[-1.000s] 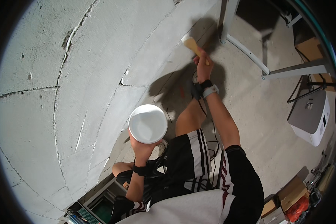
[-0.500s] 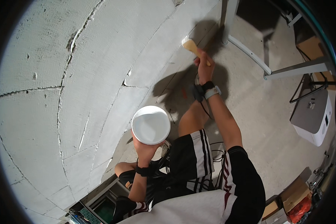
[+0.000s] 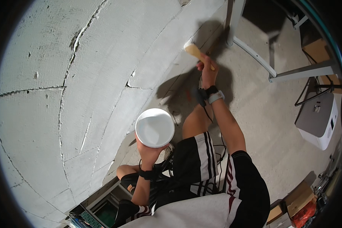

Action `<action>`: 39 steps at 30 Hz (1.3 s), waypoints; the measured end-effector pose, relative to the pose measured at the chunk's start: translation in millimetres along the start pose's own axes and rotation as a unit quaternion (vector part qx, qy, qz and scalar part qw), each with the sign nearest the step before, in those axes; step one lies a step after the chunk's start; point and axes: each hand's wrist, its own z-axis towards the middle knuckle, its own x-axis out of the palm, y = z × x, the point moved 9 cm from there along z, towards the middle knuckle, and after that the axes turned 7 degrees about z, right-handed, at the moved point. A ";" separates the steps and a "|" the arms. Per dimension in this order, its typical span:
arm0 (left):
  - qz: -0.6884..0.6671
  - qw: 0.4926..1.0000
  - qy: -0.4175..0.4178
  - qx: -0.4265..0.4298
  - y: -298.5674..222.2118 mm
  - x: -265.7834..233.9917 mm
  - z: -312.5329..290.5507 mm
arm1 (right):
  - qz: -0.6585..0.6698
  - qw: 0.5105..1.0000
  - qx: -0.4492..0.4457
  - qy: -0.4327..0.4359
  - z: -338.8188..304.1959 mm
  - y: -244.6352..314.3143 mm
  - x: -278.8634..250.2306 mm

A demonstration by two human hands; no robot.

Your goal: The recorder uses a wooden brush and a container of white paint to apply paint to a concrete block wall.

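Observation:
In my right hand (image 3: 208, 72) is a paintbrush (image 3: 193, 51) with a pale wooden handle, my fingers wrapped round it. Its white bristles touch the lower part of a white block wall (image 3: 114, 57), close to the floor. My left hand (image 3: 150, 151) grips a round white tub (image 3: 155, 128) from below and the side, its open top facing up. White material shows inside the tub; how deep it is I cannot tell. Cracks and joints run across the wall, and my right arm casts a dark shadow beside the brush.
A grey metal frame (image 3: 254, 57) stands on the concrete floor (image 3: 262, 125) at the far right. Nearer on that side is a white and grey box-shaped appliance (image 3: 318, 121). Cardboard boxes (image 3: 298, 197) lie at lower right, a crate (image 3: 106, 203) at lower left. A thin black cable (image 3: 220, 167) runs by my leg.
The brush has moved slightly down and left along the wall. The tub in my left hand has shifted a touch to the right.

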 end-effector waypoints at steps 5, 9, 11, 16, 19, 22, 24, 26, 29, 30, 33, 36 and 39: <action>-0.007 1.000 0.002 -0.009 7.4 -1.8 -0.6 | -0.054 0.991 0.067 0.103 -19.9 -10.1 0.8; -0.012 1.000 0.002 -0.004 2.1 -0.3 -1.2 | -0.109 0.993 -0.023 0.044 -4.2 12.3 -5.5; -0.012 1.000 0.005 -0.002 1.7 2.7 -2.2 | -0.116 0.990 -0.083 0.008 1.6 24.9 -7.7; -0.028 1.000 -0.008 0.002 4.2 -5.2 -3.1 | -0.225 0.962 -0.064 0.138 -19.7 13.9 30.6; -0.071 0.997 -0.005 0.009 -0.9 -4.7 0.6 | -0.247 0.949 -0.024 0.195 -33.9 6.6 20.7; -0.076 0.997 -0.008 -0.003 3.3 -6.8 0.2 | -0.234 0.955 0.015 0.183 -26.9 7.5 16.2; -0.087 0.996 -0.009 -0.019 6.7 -7.6 -0.4 | -0.222 0.968 -0.105 0.046 -7.9 37.0 6.6; -0.097 0.995 -0.003 -0.031 10.3 -5.2 -2.9 | -0.210 0.975 -0.068 0.029 5.9 32.7 10.9; -0.085 0.996 -0.007 -0.022 11.7 -8.8 -0.3 | -0.222 0.972 -0.040 0.066 4.4 25.5 24.5; -0.082 0.996 -0.010 -0.033 14.2 -10.4 -1.2 | -0.225 0.971 -0.040 0.067 -2.0 25.5 23.8; -0.084 0.995 -0.012 -0.049 22.6 -12.6 -1.5 | -0.213 0.962 0.057 0.163 -24.3 13.5 33.1; -0.086 0.995 -0.016 -0.050 30.6 -13.4 -1.3 | -0.160 0.982 -0.009 0.098 -17.5 31.3 21.3; -0.083 0.995 -0.014 -0.055 32.4 -13.1 -3.2 | -0.134 0.988 -0.073 0.004 1.4 45.1 22.0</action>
